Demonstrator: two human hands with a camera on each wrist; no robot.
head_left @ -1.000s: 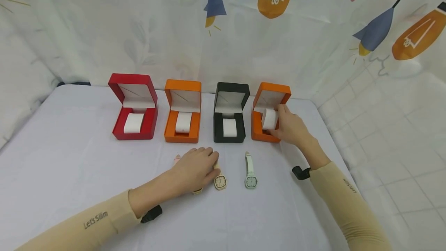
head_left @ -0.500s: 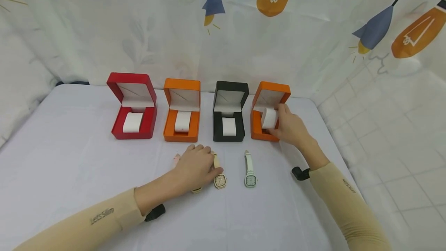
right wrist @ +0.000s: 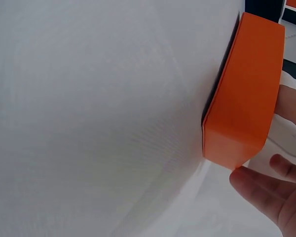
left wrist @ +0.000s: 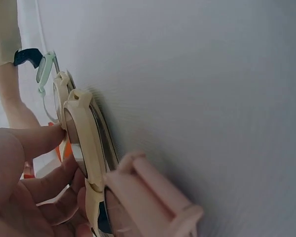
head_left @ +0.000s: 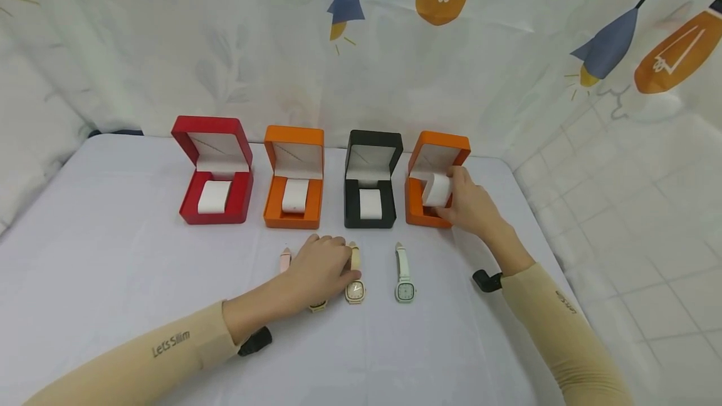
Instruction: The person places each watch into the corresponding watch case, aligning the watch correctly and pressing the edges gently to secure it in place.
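Note:
My right hand point(head_left: 476, 208) pinches the white watch cushion point(head_left: 437, 190) in the right-hand orange watch box point(head_left: 422, 217); the cushion sits askew. In the right wrist view, fingers reach behind the orange box wall point(right wrist: 241, 89). My left hand point(head_left: 316, 271) lies low over the watches, covering most of a cream watch point(head_left: 318, 307) and part of a pink-strapped watch point(head_left: 285, 260). Its thumb extends toward another cream watch point(head_left: 355, 291). In the left wrist view, thumb and loosely bent fingers lie beside the near cream watch point(left wrist: 81, 133), behind the pink watch point(left wrist: 143, 197).
A mint watch point(head_left: 405, 291) lies to the right of the others. Along the back stand a red box point(head_left: 242, 202), another orange box point(head_left: 276, 205) and a black box point(head_left: 352, 205), all with raised lids and white cushions. A printed curtain point(head_left: 225, 36) hangs behind the table.
My left hand has shifted slightly right and back, uncovering more of the pink strap, with its thumb extended further. My right hand stays at the cushion, which is tilted a little more.

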